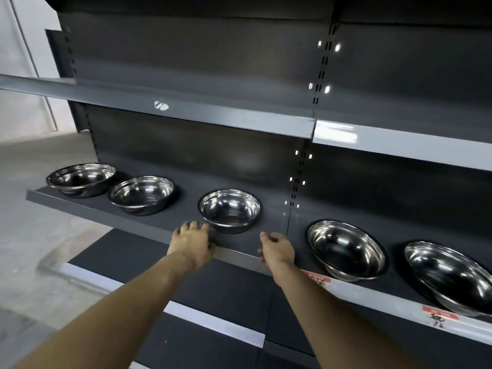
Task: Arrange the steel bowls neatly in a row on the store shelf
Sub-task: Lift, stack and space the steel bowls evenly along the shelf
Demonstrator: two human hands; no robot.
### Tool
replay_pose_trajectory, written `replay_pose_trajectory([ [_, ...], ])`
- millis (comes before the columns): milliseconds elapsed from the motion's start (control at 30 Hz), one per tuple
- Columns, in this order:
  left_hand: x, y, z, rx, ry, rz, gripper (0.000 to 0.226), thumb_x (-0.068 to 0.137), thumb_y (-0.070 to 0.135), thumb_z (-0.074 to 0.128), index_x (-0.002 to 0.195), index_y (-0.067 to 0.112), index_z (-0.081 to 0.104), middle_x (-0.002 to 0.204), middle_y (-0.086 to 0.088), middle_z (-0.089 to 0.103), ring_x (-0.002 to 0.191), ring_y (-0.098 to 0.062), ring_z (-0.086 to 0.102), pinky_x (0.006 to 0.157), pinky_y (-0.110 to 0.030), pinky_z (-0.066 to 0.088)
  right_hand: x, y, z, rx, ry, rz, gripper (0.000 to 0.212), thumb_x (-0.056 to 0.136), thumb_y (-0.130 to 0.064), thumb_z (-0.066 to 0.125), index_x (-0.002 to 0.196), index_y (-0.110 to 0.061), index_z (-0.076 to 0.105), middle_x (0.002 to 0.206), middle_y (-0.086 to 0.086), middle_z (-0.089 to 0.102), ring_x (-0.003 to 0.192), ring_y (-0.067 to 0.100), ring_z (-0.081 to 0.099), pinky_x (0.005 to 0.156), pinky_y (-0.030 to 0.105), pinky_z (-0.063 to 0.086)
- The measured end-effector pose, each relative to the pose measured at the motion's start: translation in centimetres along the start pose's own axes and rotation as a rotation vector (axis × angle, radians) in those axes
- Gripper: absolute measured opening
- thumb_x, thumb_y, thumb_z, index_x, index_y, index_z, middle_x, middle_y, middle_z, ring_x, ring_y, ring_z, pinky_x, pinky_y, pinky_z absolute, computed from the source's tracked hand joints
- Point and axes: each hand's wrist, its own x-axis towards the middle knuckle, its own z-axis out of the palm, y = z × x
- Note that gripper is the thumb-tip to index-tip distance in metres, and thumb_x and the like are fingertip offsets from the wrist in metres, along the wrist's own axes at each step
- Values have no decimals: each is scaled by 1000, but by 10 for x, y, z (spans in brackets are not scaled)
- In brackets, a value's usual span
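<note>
Several shiny steel bowls stand on the dark grey shelf [165,222]. The leftmost bowl [81,178] almost touches the second bowl [141,194]. The middle bowl [229,210] stands apart, with gaps on both sides. Two wider bowls sit on the adjoining shelf section: one [346,249] and one at the far right [450,278], partly cut off. My left hand [193,242] rests on the shelf's front edge, its fingertips at the middle bowl's left rim, holding nothing. My right hand [277,251] hovers at the edge right of that bowl, fingers loosely curled and empty.
An upper shelf [186,113] overhangs the bowls. A lower shelf [165,299] juts out below my arms. Red price tags [316,279] are stuck on the right section's front strip. A pale floor [40,235] lies to the left.
</note>
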Motion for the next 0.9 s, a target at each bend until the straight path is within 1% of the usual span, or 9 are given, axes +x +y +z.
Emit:
replay_pose_trajectory([
  [67, 16, -14, 3, -8, 4, 31, 57, 95, 41, 48, 146, 17, 37, 150, -10, 39, 145, -31, 26, 118, -44, 26, 7, -3, 17, 1, 10, 41, 42, 97, -36, 61, 133, -18, 51, 80, 6, 70, 50, 13, 58, 38, 20, 42],
  [167, 40, -40, 8, -7, 6, 91, 58, 95, 39, 49, 147, 16, 35, 149, -10, 39, 146, -31, 25, 119, -44, 26, 17, -5, 49, 48, 49, 96, 42, 96, -39, 61, 124, -9, 50, 74, 9, 67, 44, 16, 54, 36, 21, 41],
  [267, 62, -67, 11, 1, -4, 138, 59, 95, 38, 49, 148, 18, 33, 148, -8, 40, 146, -30, 25, 118, -42, 26, 22, -4, 82, 132, 106, 121, 55, 94, -39, 64, 137, -12, 44, 77, 12, 66, 43, 16, 54, 34, 19, 41],
  [333, 76, -82, 11, -5, 2, 159, 58, 94, 38, 49, 147, 19, 34, 146, -7, 41, 144, -29, 28, 117, -42, 28, 22, -6, 102, 189, 149, 105, 62, 94, -36, 66, 146, -16, 38, 80, 14, 68, 43, 16, 55, 34, 19, 42],
  [500, 94, -102, 8, 3, -20, 210, 60, 95, 38, 50, 149, 19, 32, 148, -7, 39, 145, -28, 26, 117, -41, 28, 18, -11, 132, 226, 282, 64, 56, 93, -19, 65, 144, -13, 42, 74, 11, 69, 39, 15, 57, 37, 22, 49],
  [600, 99, -106, 7, 7, -33, 240, 60, 95, 38, 50, 149, 19, 32, 149, -7, 39, 145, -28, 26, 117, -41, 28, 20, -13, 135, 221, 350, 73, 51, 92, -12, 62, 140, -11, 46, 90, 16, 73, 39, 11, 60, 43, 25, 55],
  [700, 103, -101, 5, 1, -28, 261, 60, 94, 37, 50, 148, 19, 33, 148, -6, 40, 144, -28, 27, 117, -41, 30, 17, -13, 129, 195, 396, 73, 47, 91, -10, 60, 137, -10, 48, 81, 7, 68, 38, 12, 61, 54, 32, 61],
  [800, 101, -92, 5, -4, -31, 277, 60, 93, 38, 50, 148, 20, 34, 148, -7, 41, 144, -29, 28, 117, -41, 28, 13, -10, 116, 128, 430, 56, 39, 90, -11, 58, 128, -13, 54, 77, 3, 66, 57, 27, 71, 67, 44, 64],
  [900, 97, -83, 7, -1, -50, 288, 60, 93, 38, 51, 148, 20, 34, 149, -7, 40, 144, -29, 28, 118, -41, 27, 8, -7, 102, 66, 440, 43, 35, 89, -12, 55, 123, -17, 59, 73, 6, 71, 67, 34, 74, 75, 48, 62],
])
